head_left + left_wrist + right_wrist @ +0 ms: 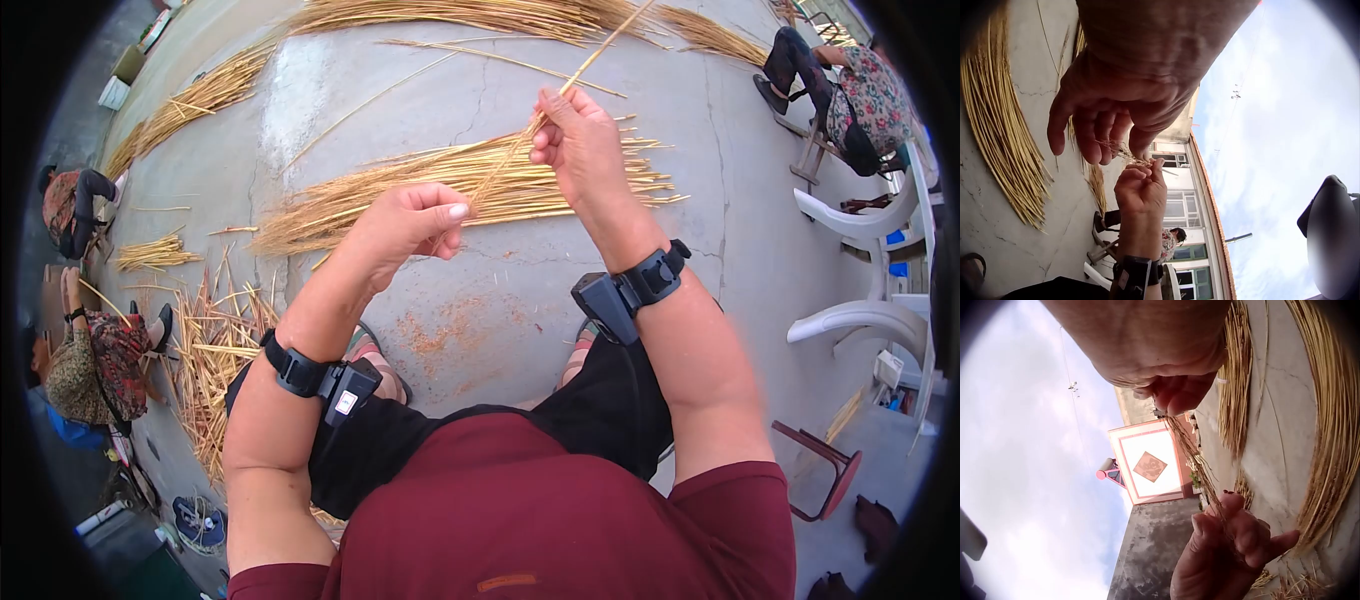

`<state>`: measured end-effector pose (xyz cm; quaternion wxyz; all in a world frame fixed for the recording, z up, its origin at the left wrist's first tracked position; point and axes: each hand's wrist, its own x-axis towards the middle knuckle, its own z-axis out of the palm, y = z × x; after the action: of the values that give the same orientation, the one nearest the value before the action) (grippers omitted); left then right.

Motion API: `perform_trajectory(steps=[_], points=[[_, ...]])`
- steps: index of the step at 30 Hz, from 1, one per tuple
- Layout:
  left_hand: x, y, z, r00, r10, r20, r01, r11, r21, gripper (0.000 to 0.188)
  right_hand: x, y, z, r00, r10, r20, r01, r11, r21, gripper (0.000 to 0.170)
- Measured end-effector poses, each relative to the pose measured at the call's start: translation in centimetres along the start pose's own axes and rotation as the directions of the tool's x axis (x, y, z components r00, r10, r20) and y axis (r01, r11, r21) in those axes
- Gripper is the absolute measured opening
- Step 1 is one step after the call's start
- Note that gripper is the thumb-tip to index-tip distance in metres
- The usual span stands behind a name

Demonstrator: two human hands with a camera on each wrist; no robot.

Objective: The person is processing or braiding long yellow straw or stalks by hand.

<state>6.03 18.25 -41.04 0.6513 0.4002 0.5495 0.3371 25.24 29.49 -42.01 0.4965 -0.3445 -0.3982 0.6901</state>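
My right hand [583, 145] pinches a long straw-coloured broomcorn stalk [604, 49] between thumb and fingers, just above its feathery head. Beyond that hand the bare stem slants up and away to the right. The thin, brushy head [1192, 450] runs down toward my left hand [405, 222]. Thumb and forefinger of the left hand hold the wispy end, the other fingers loosely bent, as the right wrist view shows. A broad bundle of similar stalks [400, 196] lies on the ground behind both hands, brushy ends to the left.
More stalks [440, 14] lie along the far side. Broken stems [212, 350] heap at my left, and reddish chaff [450, 335] is scattered between my feet. Seated people [85, 360] are at the left, another person [870, 100] at the right near white plastic chairs [865, 318].
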Motion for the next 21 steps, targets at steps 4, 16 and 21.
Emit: perform_trajectory(steps=[4, 16, 21], points=[[-0.2, -0.4, -0.7, 0.996, 0.082, -0.025, -0.077, 0.982, 0.175, 0.007, -1.2, -1.2, 0.7, 0.998, 0.060, -0.005, -0.060, 0.998, -0.024, 0.025], [-0.4, -3.0, -3.2, 0.965, 0.214, -0.153, -0.018, 0.635, 0.772, 0.006, -6.6, -13.7, -7.0, 0.730, -0.632, -0.259, 0.644, 0.764, -0.047, 0.019], [1.7, -3.9, -2.5, 0.971, 0.209, -0.113, -0.047, 0.635, 0.771, 0.009, -13.3, -19.7, -14.3, 0.493, -0.868, 0.067, 0.494, 0.216, -0.842, 0.013]])
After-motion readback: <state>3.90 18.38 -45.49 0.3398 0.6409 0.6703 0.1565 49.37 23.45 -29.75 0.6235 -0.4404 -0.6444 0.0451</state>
